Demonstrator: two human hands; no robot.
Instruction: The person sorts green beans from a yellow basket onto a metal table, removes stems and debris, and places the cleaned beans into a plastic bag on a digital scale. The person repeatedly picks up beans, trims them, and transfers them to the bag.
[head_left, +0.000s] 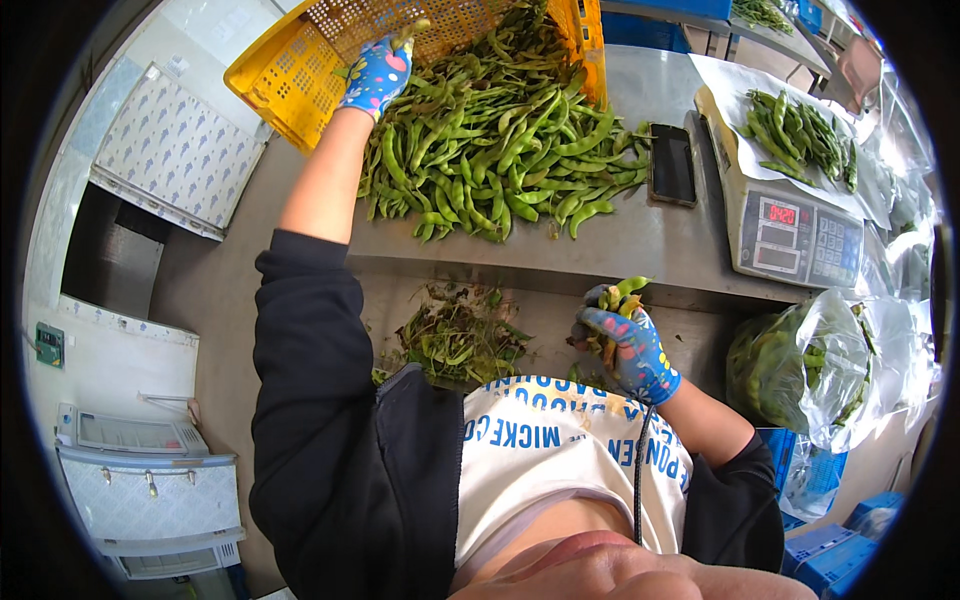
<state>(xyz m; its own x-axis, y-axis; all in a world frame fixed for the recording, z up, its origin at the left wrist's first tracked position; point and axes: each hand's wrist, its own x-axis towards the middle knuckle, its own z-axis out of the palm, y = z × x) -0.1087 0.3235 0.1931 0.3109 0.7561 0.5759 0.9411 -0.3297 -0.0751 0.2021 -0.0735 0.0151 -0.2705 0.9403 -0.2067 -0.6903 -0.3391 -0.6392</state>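
Observation:
My left hand (379, 75), in a blue flowered glove, is up at the tipped yellow plastic crate (289, 82). A brownish bean pod (410, 34) sticks out at its fingertips. Green flat bean pods (480, 165) spill from the crate in a heap over the steel table (555, 259). Lower down, off the table's front edge, my right hand (634, 352), in a matching glove, is closed around several bean pods (622, 296), some green and some yellowed or brown.
Beside the heap lies a smartphone (672, 165). A digital scale (795, 232) carries bean pods (806, 139) on a white sheet. Plant waste (457, 337) lies below the table edge, before my body. At the right stands a clear plastic bag of beans (795, 367), with blue crates (832, 555) lower down.

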